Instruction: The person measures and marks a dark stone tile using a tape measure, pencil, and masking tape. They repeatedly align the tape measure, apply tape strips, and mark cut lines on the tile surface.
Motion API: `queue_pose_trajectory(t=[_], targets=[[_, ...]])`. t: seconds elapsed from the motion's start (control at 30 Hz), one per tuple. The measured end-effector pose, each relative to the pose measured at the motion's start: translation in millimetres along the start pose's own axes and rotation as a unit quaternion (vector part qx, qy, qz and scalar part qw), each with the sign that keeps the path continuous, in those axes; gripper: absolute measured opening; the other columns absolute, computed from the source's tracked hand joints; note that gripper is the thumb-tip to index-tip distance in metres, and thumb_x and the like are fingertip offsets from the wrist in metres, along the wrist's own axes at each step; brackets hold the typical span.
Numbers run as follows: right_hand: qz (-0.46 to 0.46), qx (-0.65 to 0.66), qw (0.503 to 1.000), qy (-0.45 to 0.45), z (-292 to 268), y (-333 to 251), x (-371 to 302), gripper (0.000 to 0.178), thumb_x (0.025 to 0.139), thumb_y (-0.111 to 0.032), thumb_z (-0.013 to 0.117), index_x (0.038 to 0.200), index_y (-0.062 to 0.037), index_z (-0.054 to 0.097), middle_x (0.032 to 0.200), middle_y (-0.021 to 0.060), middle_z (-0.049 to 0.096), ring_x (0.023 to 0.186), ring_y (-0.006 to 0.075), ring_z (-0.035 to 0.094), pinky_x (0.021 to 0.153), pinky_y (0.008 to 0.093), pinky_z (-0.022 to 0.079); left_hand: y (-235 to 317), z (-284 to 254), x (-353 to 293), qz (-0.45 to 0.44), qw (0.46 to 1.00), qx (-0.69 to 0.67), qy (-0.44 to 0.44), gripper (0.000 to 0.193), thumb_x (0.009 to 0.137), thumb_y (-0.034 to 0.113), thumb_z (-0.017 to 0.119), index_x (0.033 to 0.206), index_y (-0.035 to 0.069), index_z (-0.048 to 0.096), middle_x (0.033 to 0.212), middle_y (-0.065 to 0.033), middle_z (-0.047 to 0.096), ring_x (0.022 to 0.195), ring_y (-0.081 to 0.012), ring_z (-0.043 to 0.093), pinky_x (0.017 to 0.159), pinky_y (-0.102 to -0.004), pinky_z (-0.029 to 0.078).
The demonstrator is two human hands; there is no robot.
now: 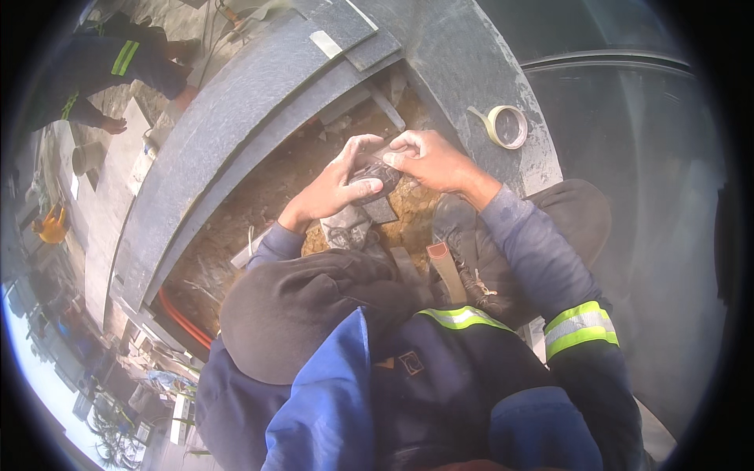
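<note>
Hands [331, 187] curled close together, a dark crumpled object [372, 169] held between them

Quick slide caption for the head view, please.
Left hand and right hand close together above soil, tape lying on the grey slab to their right.

The left hand [334, 188] and right hand [436, 163] are partly hiding a dark thing [380, 174] between them — its kind and full outline are escaping identification. At upper left, a co-worker's head is disappearing into the dark rim. An orange shape [53, 226] is blurring beyond recognition, and the lower edge is cutting off a blue cloth [330, 396].
</note>
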State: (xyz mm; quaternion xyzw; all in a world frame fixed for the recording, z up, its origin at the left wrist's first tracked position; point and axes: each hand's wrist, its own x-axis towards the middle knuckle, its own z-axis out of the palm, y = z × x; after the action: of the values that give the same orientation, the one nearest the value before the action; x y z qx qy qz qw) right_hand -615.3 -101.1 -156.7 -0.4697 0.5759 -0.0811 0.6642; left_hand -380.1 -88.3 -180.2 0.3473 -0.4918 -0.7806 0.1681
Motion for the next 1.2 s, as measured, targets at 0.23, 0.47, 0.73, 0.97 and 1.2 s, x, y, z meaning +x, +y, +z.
queue_pose_trajectory(t=[0.23, 0.47, 0.73, 0.97, 1.2], targets=[[-0.068, -0.121, 0.983, 0.118, -35, -20, -12, 0.05, 0.09, -0.022, 0.079, 0.126, 0.0081, 0.064, 0.101, 0.0085, 0.069, 0.085, 0.0115, 0.063, 0.075, 0.0285, 0.053, -64, 0, -8, -0.124, 0.991, -0.053, -0.002, 0.064, 0.097, 0.036, 0.067, 0.148, 0.0, 0.052, 0.154, -0.016, 0.049, 0.146, -0.0256, 0.042, 0.12, -0.0393, 0.033], [-0.149, -0.081, 0.95, 0.263, -66, -37, -19, 0.049, 0.09, -0.024, 0.078, 0.125, 0.0088, 0.066, 0.108, 0.0222, 0.075, 0.097, 0.0269, 0.073, 0.085, 0.038, 0.057, -66, -8, 1, -0.097, 0.989, -0.105, -0.025, 0.029, 0.106, 0.022, 0.06, 0.127, 0.002, 0.065, 0.106, -0.002, 0.07, 0.096, -0.01, 0.064, 0.09, -0.0295, 0.052], [-0.073, -0.175, 0.921, 0.34, -75, -25, -11, 0.056, 0.09, -0.029, 0.077, 0.129, 0.0083, 0.064, 0.116, 0.0274, 0.072, 0.109, 0.0367, 0.071, 0.095, 0.0436, 0.055, -52, -43, -15, -0.145, 0.977, 0.128, 0.086, 0.032, 0.108, 0.025, 0.06, 0.088, 0.001, 0.069, 0.08, 0.0048, 0.059, 0.078, -0.0038, 0.051, 0.068, -0.0257, 0.044], [-0.141, -0.279, 0.865, 0.392, -70, -49, -26, 0.07, 0.091, -0.041, 0.075, 0.138, 0.0073, 0.059, 0.122, 0.0278, 0.07, 0.102, 0.029, 0.075, 0.094, 0.0416, 0.055, -96, -111, -33, -0.158, 0.917, 0.301, 0.206, 0.041, 0.107, 0.035, 0.054, 0.095, 0.0, 0.071, 0.084, -0.0115, 0.07, 0.081, -0.0191, 0.063, 0.079, -0.0362, 0.05], [-0.14, -0.313, 0.875, 0.341, -65, -44, -20, 0.068, 0.091, -0.042, 0.074, 0.138, 0.0047, 0.06, 0.127, 0.0269, 0.067, 0.099, 0.0301, 0.075, 0.092, 0.0409, 0.055, -107, -135, -1, -0.237, 0.883, 0.356, 0.191, 0.055, 0.103, 0.054, 0.045, 0.111, 0.006, 0.072, 0.105, -0.0206, 0.073, 0.102, -0.0314, 0.067, 0.094, -0.0416, 0.048]])
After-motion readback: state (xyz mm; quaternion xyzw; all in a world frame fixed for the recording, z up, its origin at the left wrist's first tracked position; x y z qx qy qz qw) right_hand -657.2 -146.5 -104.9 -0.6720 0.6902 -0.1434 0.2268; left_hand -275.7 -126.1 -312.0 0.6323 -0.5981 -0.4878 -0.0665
